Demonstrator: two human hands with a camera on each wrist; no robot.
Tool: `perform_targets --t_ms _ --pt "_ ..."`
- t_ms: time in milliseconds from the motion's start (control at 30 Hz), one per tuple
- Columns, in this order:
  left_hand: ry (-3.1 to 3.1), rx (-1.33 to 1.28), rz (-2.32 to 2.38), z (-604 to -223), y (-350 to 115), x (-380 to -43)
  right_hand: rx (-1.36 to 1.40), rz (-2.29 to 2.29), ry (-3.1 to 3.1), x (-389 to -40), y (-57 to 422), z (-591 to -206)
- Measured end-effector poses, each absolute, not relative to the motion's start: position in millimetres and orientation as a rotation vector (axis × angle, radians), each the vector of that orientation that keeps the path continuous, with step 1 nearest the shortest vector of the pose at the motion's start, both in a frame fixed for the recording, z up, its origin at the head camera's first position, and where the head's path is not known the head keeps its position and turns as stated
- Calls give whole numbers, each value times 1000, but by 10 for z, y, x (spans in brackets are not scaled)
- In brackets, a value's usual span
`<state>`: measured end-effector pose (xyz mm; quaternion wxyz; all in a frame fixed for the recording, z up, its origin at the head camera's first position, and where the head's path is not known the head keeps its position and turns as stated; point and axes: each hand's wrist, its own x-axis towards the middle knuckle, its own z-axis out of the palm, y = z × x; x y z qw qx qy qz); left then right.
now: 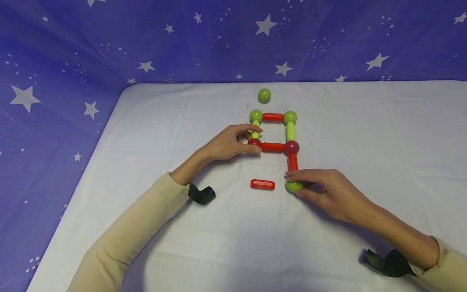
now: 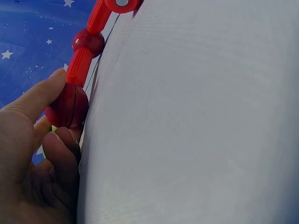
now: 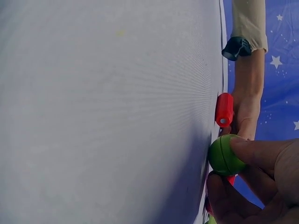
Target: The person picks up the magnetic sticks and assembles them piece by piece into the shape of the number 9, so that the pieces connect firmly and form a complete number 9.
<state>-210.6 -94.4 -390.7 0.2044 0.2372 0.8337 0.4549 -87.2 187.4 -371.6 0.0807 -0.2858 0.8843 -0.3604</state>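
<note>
A square of magnetic rods and balls lies on the white cloth, with green balls [image 1: 290,117] at its far corners and red balls [image 1: 292,147] at its near ones. My left hand [image 1: 233,142] grips the near-left red ball [image 2: 68,106], its thumb against the ball and its fingers around the green rod side. From the near-right red ball a red rod [image 1: 293,161] extends toward me. At that rod's near end, my right hand [image 1: 330,194] pinches a green ball [image 3: 226,154] between thumb and fingers. The ball partly hides behind the fingers in the head view.
A loose red rod [image 1: 262,184] lies left of the pinched green ball. Beyond the square sits a single green ball [image 1: 264,95]. A blue star-patterned sheet [image 1: 233,40] hangs behind and to the left of the table [image 1: 383,134].
</note>
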Motion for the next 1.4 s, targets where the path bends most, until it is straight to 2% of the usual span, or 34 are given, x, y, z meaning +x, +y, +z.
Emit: perform_targets --t_ms 533,867,1400 --pt "2314 648 1268 -3892 -949 -2102 -805 -1053 2781 -840 1875 -3641" --pt "2320 651 1271 -3905 -943 -2105 -639 -1049 2706 -825 1847 -3598" --pt "2306 654 1285 -3907 -938 -2101 -608 -999 2694 -840 1811 -3604"
